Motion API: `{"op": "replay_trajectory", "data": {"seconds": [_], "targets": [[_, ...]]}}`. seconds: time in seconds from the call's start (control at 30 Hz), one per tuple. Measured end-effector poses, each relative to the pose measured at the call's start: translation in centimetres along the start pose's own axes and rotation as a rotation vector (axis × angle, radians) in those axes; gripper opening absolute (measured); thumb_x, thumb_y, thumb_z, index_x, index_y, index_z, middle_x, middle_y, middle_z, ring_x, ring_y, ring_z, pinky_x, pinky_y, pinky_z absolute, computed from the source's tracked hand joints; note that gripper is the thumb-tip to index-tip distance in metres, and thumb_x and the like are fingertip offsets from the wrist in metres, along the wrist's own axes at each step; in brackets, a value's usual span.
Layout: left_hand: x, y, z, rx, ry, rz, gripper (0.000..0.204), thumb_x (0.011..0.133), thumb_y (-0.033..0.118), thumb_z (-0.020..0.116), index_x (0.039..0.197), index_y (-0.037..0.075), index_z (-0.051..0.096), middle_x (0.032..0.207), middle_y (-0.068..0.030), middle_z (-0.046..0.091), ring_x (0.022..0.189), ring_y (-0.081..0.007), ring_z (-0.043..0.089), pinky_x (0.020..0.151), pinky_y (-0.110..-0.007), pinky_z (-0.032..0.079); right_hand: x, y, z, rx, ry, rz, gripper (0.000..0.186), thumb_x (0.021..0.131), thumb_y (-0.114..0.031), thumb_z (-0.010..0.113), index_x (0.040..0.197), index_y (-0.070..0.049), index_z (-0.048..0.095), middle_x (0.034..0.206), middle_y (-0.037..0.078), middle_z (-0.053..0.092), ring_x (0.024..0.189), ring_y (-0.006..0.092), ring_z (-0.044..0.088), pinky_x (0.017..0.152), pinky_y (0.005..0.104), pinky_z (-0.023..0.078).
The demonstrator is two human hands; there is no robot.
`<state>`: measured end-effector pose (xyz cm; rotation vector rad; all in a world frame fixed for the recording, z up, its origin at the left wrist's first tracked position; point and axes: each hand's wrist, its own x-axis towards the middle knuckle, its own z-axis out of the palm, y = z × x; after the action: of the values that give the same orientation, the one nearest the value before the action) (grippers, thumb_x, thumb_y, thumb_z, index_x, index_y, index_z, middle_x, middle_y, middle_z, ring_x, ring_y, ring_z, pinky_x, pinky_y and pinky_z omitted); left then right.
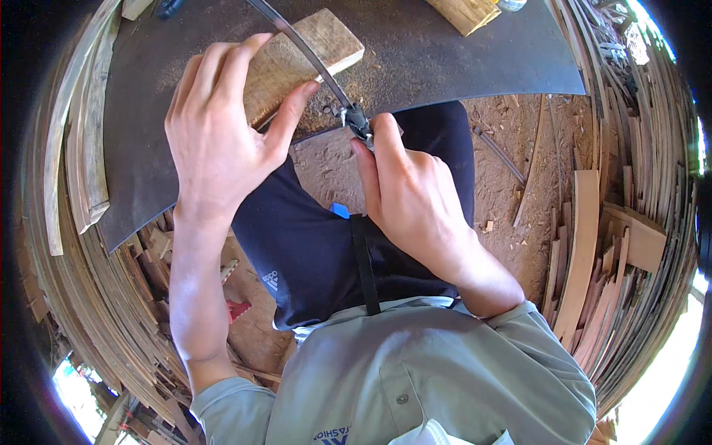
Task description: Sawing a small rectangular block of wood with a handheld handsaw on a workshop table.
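Note:
A squared wooden block [319, 46] lies on the dark work surface. My left hand [222, 122] holds it down, thumb along the near side and fingers across its left part. In my right hand [415, 189] is the dark, wrapped end of a long narrow metal tool [305, 50], gripped between thumb and curled fingers. The bar runs away to the upper left, crossing over the block close to my left thumb. Whether it is a file or a saw blade I cannot tell. My other right fingers are mostly hidden beneath the hand.
Sawdust covers parts of the dark work surface [475, 70]. Another wood piece [467, 13] lies at its far right. Long boards [578, 252] and strips are stacked on both sides. A thin rod [500, 156] rests on the dirt floor beside my right knee.

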<state>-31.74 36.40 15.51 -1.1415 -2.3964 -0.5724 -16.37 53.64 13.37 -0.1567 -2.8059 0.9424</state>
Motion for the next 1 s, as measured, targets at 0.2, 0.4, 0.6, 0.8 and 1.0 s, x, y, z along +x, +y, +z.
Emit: {"op": "replay_trajectory", "data": {"seconds": [0.2, 0.4, 0.6, 0.8, 1.0], "targets": [[0.4, 0.0, -0.1, 0.043, -0.016, 0.02, 0.05, 0.09, 0.03, 0.087, 0.129, 0.003, 0.072, 0.113, -0.0126, 0.071, 0.105, -0.0333, 0.073, 0.089, -0.043, 0.058, -2.2, 0.5, -0.2, 0.019, -0.019, 0.042, 0.024, 0.107, -0.015, 0.065, 0.114, 0.004, 0.052, 0.059, 0.022, 0.06, 0.055, 0.0437, 0.065, 0.048, 0.0532, 0.047], [0.4, -0.5, -0.5, 0.046, -0.023, 0.095, 0.048, 0.091, 0.028, 0.086, 0.13, 0.004, 0.073, 0.112, -0.0122, 0.071, 0.105, -0.0327, 0.073, 0.089, -0.042, 0.058, -0.6, -0.3, 0.0, 0.078, -0.041, 0.061, 0.023, 0.107, -0.013, 0.064, 0.116, 0.004, 0.052, 0.059, 0.024, 0.059, 0.056, 0.0453, 0.065, 0.048, 0.0545, 0.046], [0.6, 0.0, -0.2, 0.071, -0.035, 0.069, 0.046, 0.092, 0.028, 0.085, 0.13, 0.005, 0.073, 0.114, -0.0113, 0.072, 0.104, -0.033, 0.073, 0.089, -0.042, 0.058, -2.1, 0.1, -0.3, 0.068, -0.033, 0.096, 0.024, 0.107, -0.014, 0.065, 0.116, 0.005, 0.052, 0.06, 0.024, 0.06, 0.056, 0.0461, 0.065, 0.049, 0.0549, 0.046], [0.6, -0.6, -0.4, 0.046, -0.031, 0.09, 0.046, 0.091, 0.024, 0.085, 0.13, 0.003, 0.072, 0.115, -0.0125, 0.072, 0.104, -0.0337, 0.074, 0.089, -0.042, 0.058, -0.5, -0.7, 0.2, 0.126, -0.033, 0.062, 0.023, 0.107, -0.013, 0.064, 0.117, 0.003, 0.052, 0.059, 0.023, 0.058, 0.054, 0.0445, 0.064, 0.048, 0.0537, 0.046], [0.6, -0.3, -0.4, 0.062, -0.06, 0.099, 0.047, 0.093, 0.027, 0.085, 0.13, 0.001, 0.072, 0.115, -0.0145, 0.072, 0.103, -0.0335, 0.074, 0.087, -0.042, 0.059, -4.3, 0.2, -0.7, 0.067, -0.061, 0.106, 0.019, 0.107, -0.013, 0.064, 0.109, 0.0, 0.05, 0.058, 0.022, 0.059, 0.053, 0.0445, 0.064, 0.047, 0.0545, 0.045]]}}
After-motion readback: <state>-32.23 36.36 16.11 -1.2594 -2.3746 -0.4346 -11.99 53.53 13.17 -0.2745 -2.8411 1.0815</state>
